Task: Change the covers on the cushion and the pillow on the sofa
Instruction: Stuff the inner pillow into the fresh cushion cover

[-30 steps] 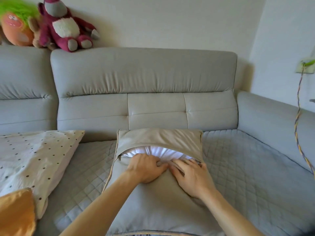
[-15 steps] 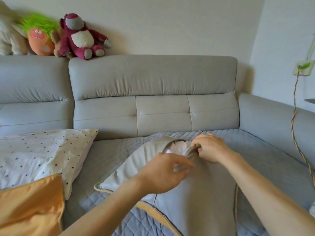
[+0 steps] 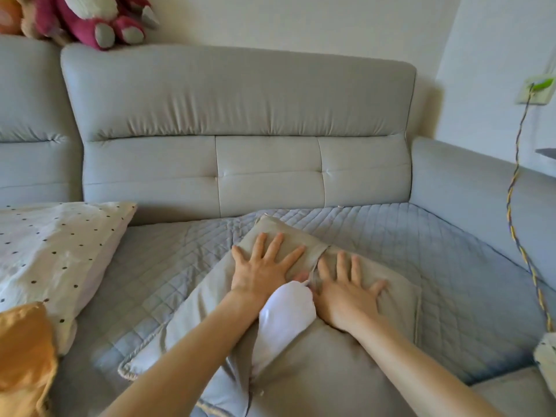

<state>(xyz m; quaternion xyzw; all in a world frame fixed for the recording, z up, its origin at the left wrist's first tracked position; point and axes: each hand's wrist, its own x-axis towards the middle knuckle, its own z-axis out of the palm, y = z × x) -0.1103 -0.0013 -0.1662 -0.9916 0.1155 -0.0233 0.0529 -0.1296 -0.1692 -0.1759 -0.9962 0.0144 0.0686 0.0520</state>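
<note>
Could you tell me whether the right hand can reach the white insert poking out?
Probably yes: the right hand lies flat just beside the white insert, with nothing between them.

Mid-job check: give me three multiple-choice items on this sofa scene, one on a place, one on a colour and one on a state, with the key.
1. Where is the dotted pillow relative to the beige cushion?
A. to its left, on the seat
B. on top of the sofa back
C. beneath it

2. What colour is the insert bulging from the cushion's opening?
A. orange
B. white
C. pink

3. How do the left hand and right hand lie?
A. both pinching a zip
B. one raised off the cushion
C. both flat on the cushion, fingers spread

Key: 1 A, the pillow lies at the left edge on the quilted seat. 2 B, white fabric bulges between the wrists. 3 C, both palms lie on the cushion, one on either side of the opening.
</note>
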